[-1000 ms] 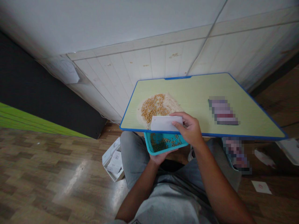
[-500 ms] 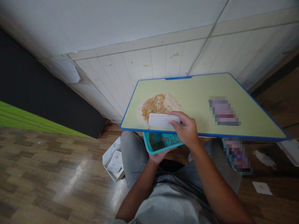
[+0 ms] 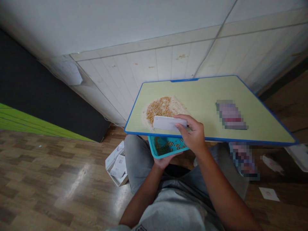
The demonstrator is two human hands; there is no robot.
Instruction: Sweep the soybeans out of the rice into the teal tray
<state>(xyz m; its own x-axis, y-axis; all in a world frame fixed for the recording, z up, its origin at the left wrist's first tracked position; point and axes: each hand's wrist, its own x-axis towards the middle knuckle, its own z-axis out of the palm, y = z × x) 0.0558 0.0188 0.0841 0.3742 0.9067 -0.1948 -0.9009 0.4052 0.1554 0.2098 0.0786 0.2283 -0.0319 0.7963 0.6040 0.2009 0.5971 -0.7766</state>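
Observation:
My right hand (image 3: 194, 133) grips a flat white card (image 3: 166, 123) between thumb and fingers. The card stands on edge at the near side of a pile of yellowish beans (image 3: 156, 108), which lies among pale grains like rice (image 3: 176, 104) on a light green table top (image 3: 204, 93). Below the table's front edge, my left hand (image 3: 165, 161) supports a turquoise plastic basket (image 3: 157, 156) from underneath; its fingers are mostly hidden by the basket. Several beans (image 3: 166, 148) lie inside the basket, some in shadow.
A blurred-out flat object (image 3: 231, 115) lies on the table's right part. The table has a blue rim (image 3: 240, 140) and stands against a white panelled wall (image 3: 144, 67). An open white box (image 3: 117, 166) with papers sits on the wooden floor, left of my leg. A dark panel (image 3: 48, 86) stands at left.
The card and my right hand have shifted very slightly, to the right and up. The basket and my left hand stay nearly where they were.

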